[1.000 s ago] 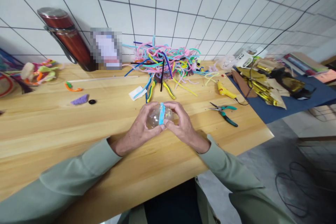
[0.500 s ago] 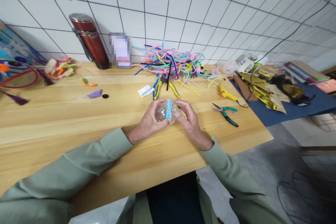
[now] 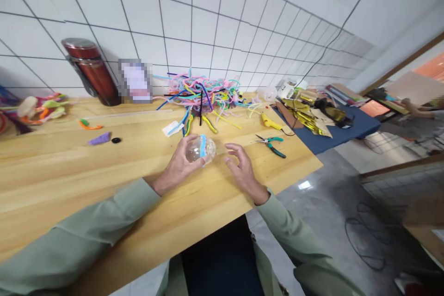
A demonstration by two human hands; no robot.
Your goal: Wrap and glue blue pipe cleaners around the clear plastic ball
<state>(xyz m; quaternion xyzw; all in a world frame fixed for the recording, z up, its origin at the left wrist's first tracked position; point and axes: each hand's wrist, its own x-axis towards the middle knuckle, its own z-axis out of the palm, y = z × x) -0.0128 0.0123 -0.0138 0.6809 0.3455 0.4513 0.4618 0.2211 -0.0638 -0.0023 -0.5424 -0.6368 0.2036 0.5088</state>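
Above the wooden table (image 3: 138, 157), my left hand (image 3: 182, 162) grips a clear plastic ball (image 3: 193, 150) between thumb and fingers. A light blue strip (image 3: 203, 146) runs across the ball, and its right part looks bumpy; what makes it so is too small to tell. My right hand (image 3: 242, 169) is apart from the ball, to its right, fingers spread and curved with nothing between them. Just behind the ball stand the yellow handles of pliers (image 3: 209, 124), partly under a heap of colourful pipe cleaners (image 3: 204, 92). A small white packet (image 3: 172, 128) lies beside them.
Teal-handled pliers (image 3: 272, 144) and a yellow glue gun (image 3: 271, 122) lie to the right. A red thermos (image 3: 92, 74) and a blurred phone (image 3: 136, 82) stand by the wall. Left are a purple piece (image 3: 100, 138) and a black disc (image 3: 115, 140). Gold wrappers (image 3: 305, 115) lie on blue cloth.
My right hand has let go of the ball and moved away to the right, its fingers opening. My left hand still holds the ball. The view has turned to the right.
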